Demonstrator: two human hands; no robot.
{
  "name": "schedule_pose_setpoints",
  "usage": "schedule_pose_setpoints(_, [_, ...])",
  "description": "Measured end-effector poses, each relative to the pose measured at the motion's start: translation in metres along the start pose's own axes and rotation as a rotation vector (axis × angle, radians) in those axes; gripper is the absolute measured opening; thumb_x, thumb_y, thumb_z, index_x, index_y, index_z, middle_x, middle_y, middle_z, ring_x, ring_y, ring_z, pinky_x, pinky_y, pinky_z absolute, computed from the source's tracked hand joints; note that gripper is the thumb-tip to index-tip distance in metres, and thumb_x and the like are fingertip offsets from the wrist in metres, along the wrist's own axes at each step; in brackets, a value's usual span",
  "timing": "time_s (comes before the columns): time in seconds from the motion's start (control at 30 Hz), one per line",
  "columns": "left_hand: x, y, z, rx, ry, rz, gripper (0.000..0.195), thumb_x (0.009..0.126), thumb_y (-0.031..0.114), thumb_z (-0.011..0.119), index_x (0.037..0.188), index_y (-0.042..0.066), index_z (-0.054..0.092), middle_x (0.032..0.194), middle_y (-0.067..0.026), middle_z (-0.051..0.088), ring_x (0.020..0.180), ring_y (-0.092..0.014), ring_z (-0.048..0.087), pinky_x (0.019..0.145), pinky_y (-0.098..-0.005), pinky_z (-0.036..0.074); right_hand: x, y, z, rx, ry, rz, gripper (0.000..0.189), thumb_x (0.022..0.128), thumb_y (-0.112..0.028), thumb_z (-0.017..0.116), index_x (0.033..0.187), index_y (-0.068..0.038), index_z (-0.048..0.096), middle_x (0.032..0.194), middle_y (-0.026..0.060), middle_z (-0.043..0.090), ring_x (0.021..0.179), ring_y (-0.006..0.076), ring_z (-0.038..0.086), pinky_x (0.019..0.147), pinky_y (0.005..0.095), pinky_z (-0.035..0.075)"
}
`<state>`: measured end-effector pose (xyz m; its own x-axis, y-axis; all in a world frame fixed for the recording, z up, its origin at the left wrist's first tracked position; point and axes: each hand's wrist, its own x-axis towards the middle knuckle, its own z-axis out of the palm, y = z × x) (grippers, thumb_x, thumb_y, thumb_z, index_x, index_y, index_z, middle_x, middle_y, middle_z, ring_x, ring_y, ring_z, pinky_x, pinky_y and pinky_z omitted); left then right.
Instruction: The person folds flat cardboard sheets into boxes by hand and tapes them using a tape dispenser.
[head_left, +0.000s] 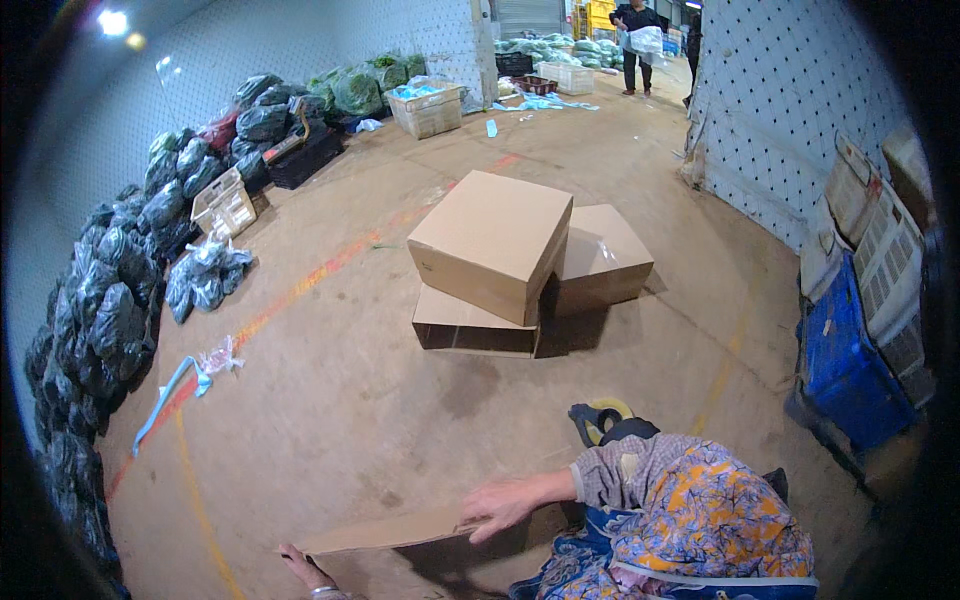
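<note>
A brown cardboard piece (390, 529), perhaps part of a box, stretches low across the front with its long edge up. At its left end, my left hand (306, 568) has its fingers at the corner. My right hand (501, 510) lies over its right part, fingers bent across the edge. Beyond my right sleeve, a tape dispenser (592, 421) in black and yellow rests on the floor. Farther out, a closed carton (491, 232) sits tilted on an open-sided carton (469, 311), beside another carton (606, 251) with shiny tape on top.
Dark plastic bags (112, 300) line the left wall, near a white crate (225, 206). Blue strapping (161, 409) lies on the floor at left. A blue crate (851, 360) and pale crates stand at right. A person (637, 45) holding something white stands by the far opening.
</note>
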<state>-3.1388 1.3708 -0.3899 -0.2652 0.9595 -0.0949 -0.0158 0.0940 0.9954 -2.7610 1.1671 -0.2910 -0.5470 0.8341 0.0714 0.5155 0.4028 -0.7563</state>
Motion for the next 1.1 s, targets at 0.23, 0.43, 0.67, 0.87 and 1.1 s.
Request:
schedule_pose_setpoints(0.23, [-0.076,0.04,0.021,0.245,0.182,0.286,0.042,0.08,0.041,0.048,0.091,0.0,0.048,0.079,-0.0047,0.045,0.073,-0.015,0.039,0.067,-0.0267,0.037,-0.009,0.02,-0.007,0.494,-0.172,0.302,0.046,0.075,-0.041,0.054,0.104,-0.005,0.048,0.095,0.0114,0.053,0.088,0.021,0.05,0.075,0.0309,0.04])
schedule_pose_setpoints(0.43, [-0.05,0.014,-0.01,0.205,-0.046,0.465,0.036,0.078,0.037,0.054,0.083,0.002,0.044,0.076,-0.0034,0.039,0.071,-0.013,0.036,0.064,-0.0281,0.036,-0.015,0.044,0.001,0.691,-0.242,0.331,0.045,0.075,-0.033,0.058,0.106,-0.004,0.046,0.099,0.0088,0.051,0.093,0.0165,0.046,0.081,0.0292,0.036])
schedule_pose_setpoints(0.67, [-0.086,0.069,0.021,0.146,-0.142,0.509,0.04,0.08,0.035,0.052,0.099,0.0,0.046,0.092,-0.0071,0.049,0.086,-0.016,0.045,0.076,-0.0278,0.038,-0.051,0.042,-0.002,0.908,-0.249,0.396,0.05,0.074,-0.032,0.06,0.111,-0.005,0.04,0.108,0.0053,0.043,0.101,0.0142,0.038,0.088,0.0274,0.029])
schedule_pose_setpoints(0.87, [-0.08,0.074,0.009,0.078,-0.313,0.305,0.06,0.066,0.038,0.065,0.106,0.007,0.034,0.098,-0.0069,0.035,0.096,-0.018,0.037,0.078,-0.0307,0.036,-0.062,0.013,-0.013,0.623,-0.134,0.665,0.04,0.078,-0.037,0.052,0.101,-0.004,0.049,0.091,0.0068,0.053,0.086,0.0164,0.049,0.076,0.0269,0.039])
schedule_pose_setpoints(1.1, [-0.085,0.074,0.019,0.097,-0.265,0.319,0.068,0.068,0.031,0.064,0.117,0.005,0.025,0.108,-0.0116,0.033,0.103,-0.023,0.035,0.088,-0.033,0.029,-0.058,-0.016,-0.029,-0.065,-0.095,0.298,0.037,0.078,-0.036,0.049,0.093,-0.002,0.051,0.084,0.015,0.055,0.077,0.0277,0.053,0.067,0.0333,0.042])
